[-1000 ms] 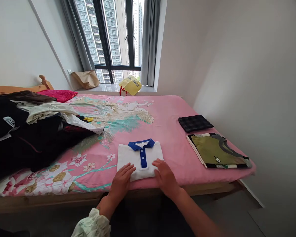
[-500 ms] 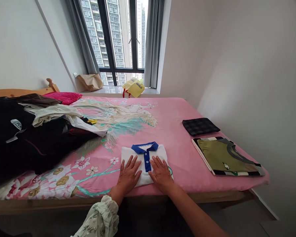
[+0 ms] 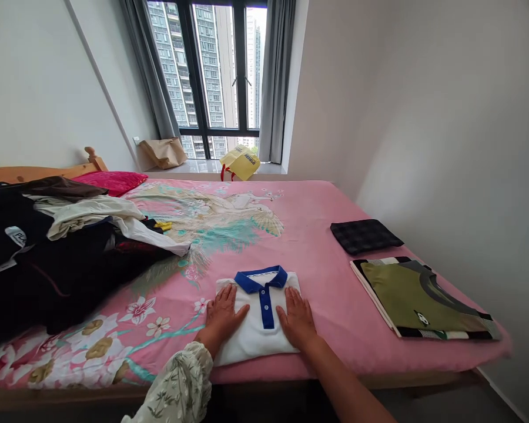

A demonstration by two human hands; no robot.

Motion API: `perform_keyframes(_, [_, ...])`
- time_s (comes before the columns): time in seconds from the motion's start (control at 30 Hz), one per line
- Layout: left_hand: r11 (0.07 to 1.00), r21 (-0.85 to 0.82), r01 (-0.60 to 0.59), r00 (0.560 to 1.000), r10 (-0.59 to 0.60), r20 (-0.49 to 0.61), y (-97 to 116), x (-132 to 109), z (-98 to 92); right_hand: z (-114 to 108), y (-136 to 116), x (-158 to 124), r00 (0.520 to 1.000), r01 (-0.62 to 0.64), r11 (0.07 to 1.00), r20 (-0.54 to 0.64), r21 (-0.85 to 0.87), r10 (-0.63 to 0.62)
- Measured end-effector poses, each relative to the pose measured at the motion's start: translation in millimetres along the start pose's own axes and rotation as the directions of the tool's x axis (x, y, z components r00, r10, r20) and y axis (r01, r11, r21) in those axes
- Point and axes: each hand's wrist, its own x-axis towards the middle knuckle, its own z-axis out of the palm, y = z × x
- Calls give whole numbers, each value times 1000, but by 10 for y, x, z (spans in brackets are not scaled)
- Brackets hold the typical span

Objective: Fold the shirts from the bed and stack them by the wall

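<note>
Where left fingers (image 3: pixel 224 296) and right fingers (image 3: pixel 294 298) rest outstretched, the rectangular shirt (image 3: pixel 256 320) looks smooth.

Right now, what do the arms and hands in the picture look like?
The left hand has no glove, and a pale, loose sleeve with dark, leafy sprigs bunches up near its wrist. The right hand has no glove either, and the right forearm is bare as far as the picture shows.
</note>
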Motion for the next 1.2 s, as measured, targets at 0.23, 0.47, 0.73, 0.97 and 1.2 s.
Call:
perform_keyframes(0.23, [999,32,-20,985,25,-169,-83,118,229,-10,91,80,997,27,994,-73,110,-19])
perform_keyframes(0.47, [1000,23,-3,990,6,-138,-125,161,280,-240,299,740,974,76,972,-225,223,-25])
perform_keyframes(0.73, [998,-45,47,991,-52,-127,-258,671,-116,-292,502,1239,998,64,982,3,175,-65])
perform_keyframes(0.97, [999,-39,-17,999,15,-41,-339,940,-167,-251,583,1363,994,108,974,-27,201,-104])
perform_keyframes(1.2, [997,-67,-23,933,-3,-361,-41,661,-21,-223,500,1079,970,67,947,-244,315,13])
